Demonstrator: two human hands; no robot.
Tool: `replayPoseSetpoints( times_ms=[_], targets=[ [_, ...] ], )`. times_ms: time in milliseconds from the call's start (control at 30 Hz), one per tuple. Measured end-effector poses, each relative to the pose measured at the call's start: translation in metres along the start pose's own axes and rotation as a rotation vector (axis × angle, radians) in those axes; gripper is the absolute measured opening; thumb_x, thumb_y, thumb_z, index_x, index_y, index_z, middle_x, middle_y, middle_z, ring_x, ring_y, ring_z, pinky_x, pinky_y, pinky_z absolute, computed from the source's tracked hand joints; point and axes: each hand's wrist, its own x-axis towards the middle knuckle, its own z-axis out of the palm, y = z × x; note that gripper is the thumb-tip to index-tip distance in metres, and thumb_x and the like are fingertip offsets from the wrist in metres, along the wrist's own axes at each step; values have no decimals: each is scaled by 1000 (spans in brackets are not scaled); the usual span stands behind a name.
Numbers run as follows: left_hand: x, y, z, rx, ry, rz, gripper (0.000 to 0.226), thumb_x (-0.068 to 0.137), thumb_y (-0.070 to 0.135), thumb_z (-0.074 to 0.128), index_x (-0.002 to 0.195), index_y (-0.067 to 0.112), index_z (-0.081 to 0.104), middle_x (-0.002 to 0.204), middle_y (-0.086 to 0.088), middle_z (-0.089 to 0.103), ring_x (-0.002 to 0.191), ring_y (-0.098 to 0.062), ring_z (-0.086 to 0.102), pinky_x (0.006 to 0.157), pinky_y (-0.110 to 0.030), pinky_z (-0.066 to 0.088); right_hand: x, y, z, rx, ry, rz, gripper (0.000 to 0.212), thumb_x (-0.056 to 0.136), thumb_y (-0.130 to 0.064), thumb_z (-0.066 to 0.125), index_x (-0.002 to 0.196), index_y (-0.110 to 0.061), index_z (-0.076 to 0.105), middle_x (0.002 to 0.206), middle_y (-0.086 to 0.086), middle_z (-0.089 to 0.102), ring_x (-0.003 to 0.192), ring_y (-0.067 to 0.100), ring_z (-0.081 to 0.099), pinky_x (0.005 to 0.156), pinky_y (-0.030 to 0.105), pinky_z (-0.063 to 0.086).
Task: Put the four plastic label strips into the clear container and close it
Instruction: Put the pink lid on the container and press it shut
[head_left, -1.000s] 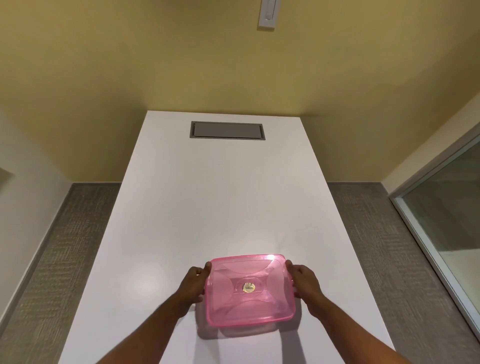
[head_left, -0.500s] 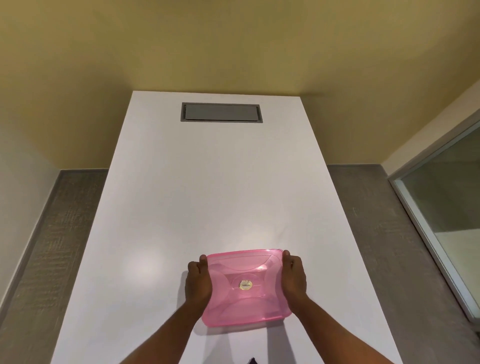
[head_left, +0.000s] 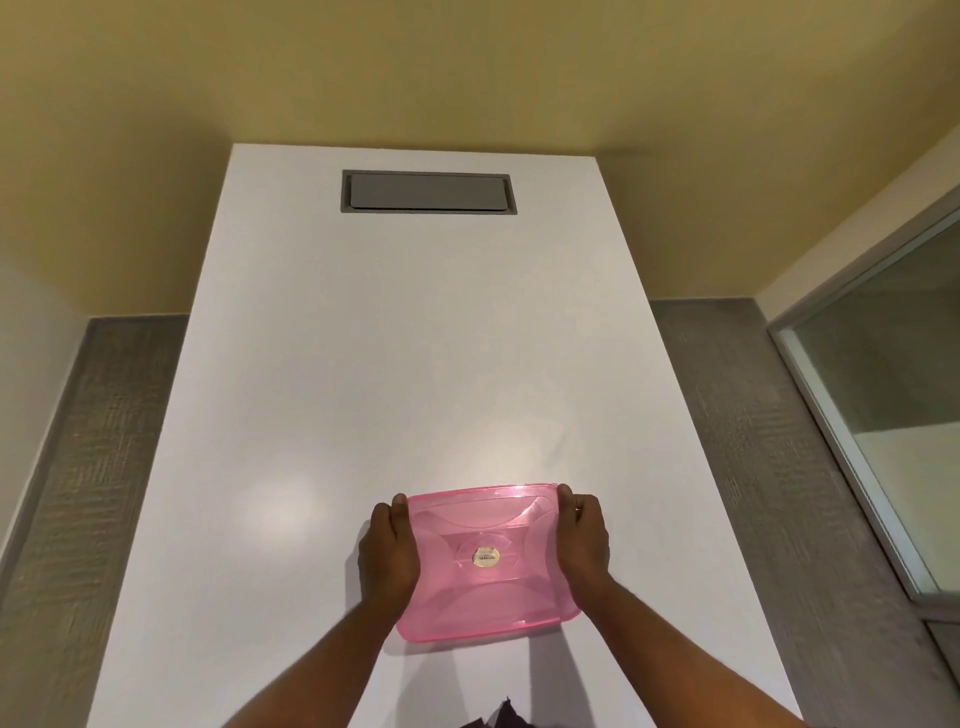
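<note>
White worktop (head_left: 415, 364), grey hatch (head_left: 428, 192) at far end; yellow walls, grey carpet. Pink container (head_left: 488, 564), round gold sticker (head_left: 485, 557), writing unreadable. Left hand (head_left: 388, 556) and right hand (head_left: 583, 540) clasp its sides.

Container (head_left: 488, 564) was translucent pink w/ a small gold round sticker (head_left: 485, 557) at centre. Table (head_left: 405, 364) was plain white; far inset panel (head_left: 428, 192) was grey. Wall (head_left: 467, 73) was mustard yellow. Carpet (head_left: 104, 467) was grey w/ a woven texture, left & right.

The round gold sticker (head_left: 485, 557) on the pink lid (head_left: 488, 561) seems printed, but illegible.
</note>
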Motion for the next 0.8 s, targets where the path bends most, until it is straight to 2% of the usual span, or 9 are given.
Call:
replayPoseSetpoints(
  times_ms=[233,333,467,667,800],
  targets=[
    [-1,0,0,38,30,50,45,101,54,27,79,19,46,79,-8,64,78,-37,57,76,-44,50,7,-8,-4,5,-84,74,38,98,-61,38,94,-25,50,91,-4,62,92,26,61,86,41,49],
    [-1,0,0,50,39,52,47,100,57,28,75,20,42,75,-7,62,76,-38,56,74,-45,50,5,-9,-5,-63,-107,46,39,99,-62,32,101,-27,48,89,-4,60,94,29,60,84,40,46],
    [-3,1,-1,56,45,33,49,97,61,30,74,19,42,75,-7,62,75,-37,56,72,-43,51,2,-7,-5,-121,-86,-20,45,102,-59,28,113,-21,49,97,3,61,98,34,61,88,42,47],
    [-1,0,-2,83,6,-4,59,83,81,40,73,22,40,74,-2,61,71,-30,59,65,-38,48,3,-9,1,0,-61,-33,52,87,-72,54,106,-24,53,99,-6,63,91,23,63,85,41,51],
    [0,-1,-1,59,21,-1,61,81,81,42,72,22,37,68,0,57,65,-27,56,62,-38,47,9,-9,-1,139,-59,23,48,82,-62,71,94,-18,55,92,-1,62,79,19,59,75,39,49]
  ],
)
